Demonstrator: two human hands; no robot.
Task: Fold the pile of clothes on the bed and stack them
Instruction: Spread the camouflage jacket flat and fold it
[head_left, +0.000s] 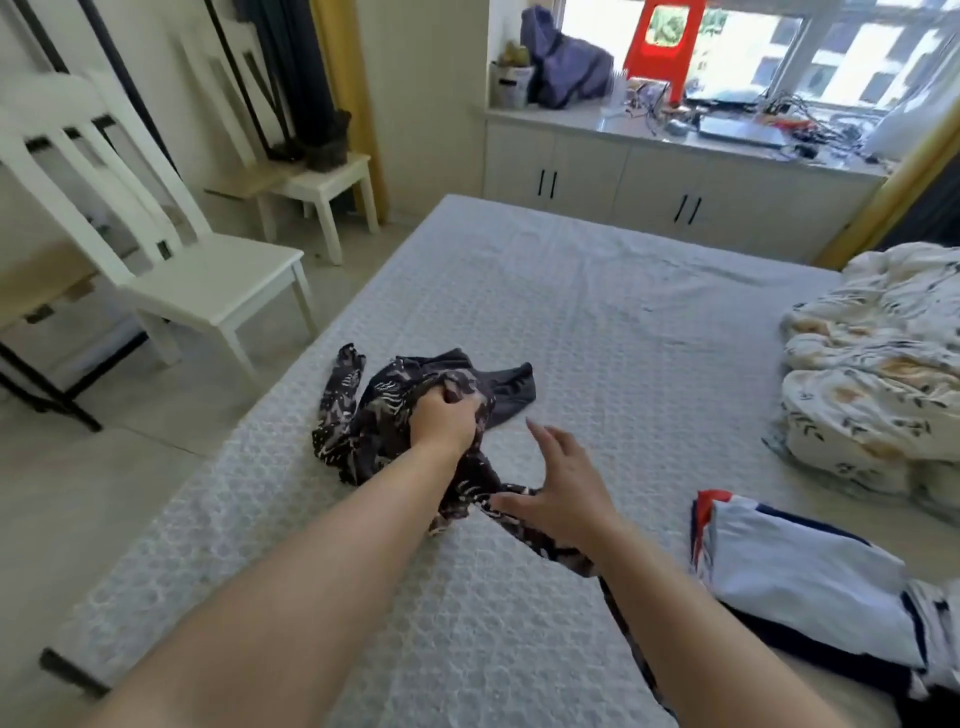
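Bed holds everything here. Left of its middle, the left hand has its fingers curled tight around a bunched dark patterned cloth. Just right, the right hand lies with fingers spread, resting on the cloth's long strip. Farther right sits a folded pile.
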